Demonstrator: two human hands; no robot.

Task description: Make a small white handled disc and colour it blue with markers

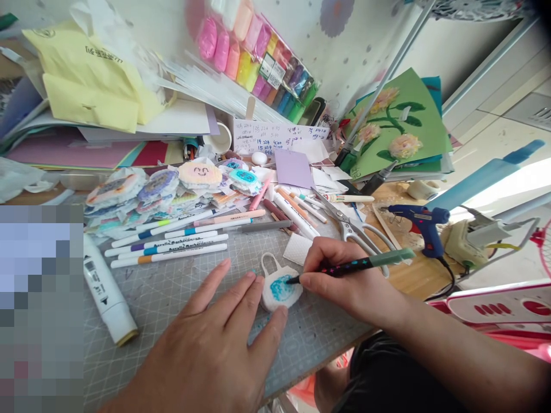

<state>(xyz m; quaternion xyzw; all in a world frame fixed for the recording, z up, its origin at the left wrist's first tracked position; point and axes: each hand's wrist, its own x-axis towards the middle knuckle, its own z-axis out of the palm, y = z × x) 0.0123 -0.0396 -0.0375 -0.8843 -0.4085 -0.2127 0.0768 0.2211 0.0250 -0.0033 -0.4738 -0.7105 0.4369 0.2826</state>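
A small white bag-shaped piece (282,293) with a loop handle lies on the grey cutting mat (167,287), a blue patch coloured on its face. My left hand (224,321) rests flat with its fingers spread, fingertips at the piece's left edge and thumb at its lower edge. Pinched in my right hand (344,281) is a black marker pen (344,267) with a green cap on its rear end. Its tip touches the blue patch. Beside my right hand lies a folded white textured paper (297,248).
Several acrylic markers (172,246) lie behind my left hand, near a thick white marker (107,292). Scissors (350,226) and a blue glue gun (424,221) are on the right. Paper-like decorated pieces (155,186) pile up behind, below a yellow bag (94,80).
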